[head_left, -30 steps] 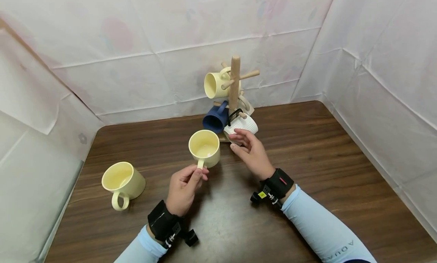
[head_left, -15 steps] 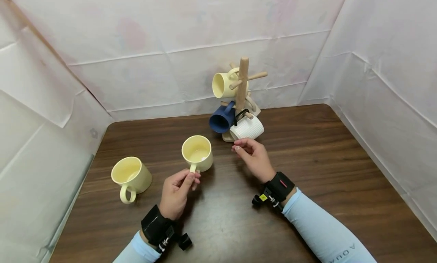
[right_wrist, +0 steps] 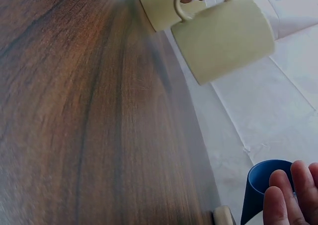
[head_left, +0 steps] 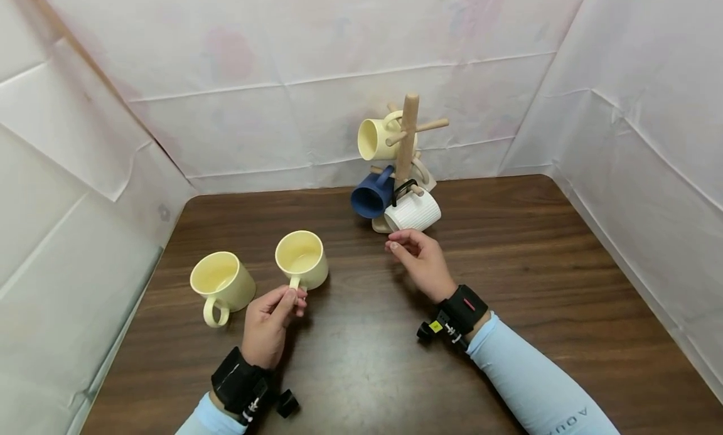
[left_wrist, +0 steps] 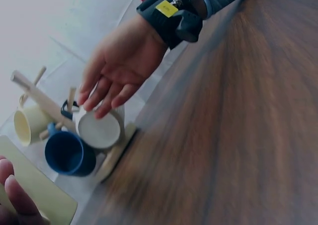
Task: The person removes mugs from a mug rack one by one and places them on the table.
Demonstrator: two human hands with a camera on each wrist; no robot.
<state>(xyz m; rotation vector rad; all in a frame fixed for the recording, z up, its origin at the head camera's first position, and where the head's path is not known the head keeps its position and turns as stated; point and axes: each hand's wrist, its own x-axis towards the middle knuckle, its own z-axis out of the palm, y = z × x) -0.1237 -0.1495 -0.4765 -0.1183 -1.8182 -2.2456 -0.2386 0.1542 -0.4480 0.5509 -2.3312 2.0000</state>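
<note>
My left hand (head_left: 268,328) pinches the handle of a yellow mug (head_left: 302,259), which hangs upright over the table left of centre. In the right wrist view this mug (right_wrist: 223,41) shows from the side, its handle in the fingers. A second yellow mug (head_left: 223,281) stands on the table just to its left, handle toward me. My right hand (head_left: 420,262) holds nothing, its fingers loosely bent beside the white ribbed mug (head_left: 415,212) with a black handle. That mug hangs on a wooden mug tree (head_left: 408,134); the left wrist view shows the right palm (left_wrist: 124,61) near it.
Also on the mug tree are a blue mug (head_left: 373,193) on the lower left, a yellow mug (head_left: 375,139) above it and a beige mug (head_left: 425,174) behind. A white cloth wall (head_left: 254,127) rises behind the brown table (head_left: 508,247).
My left hand has carried the held yellow mug leftward, away from the mug tree and toward the standing mug. My right hand has drawn slightly back from the white mug. The head view has shifted a little.
</note>
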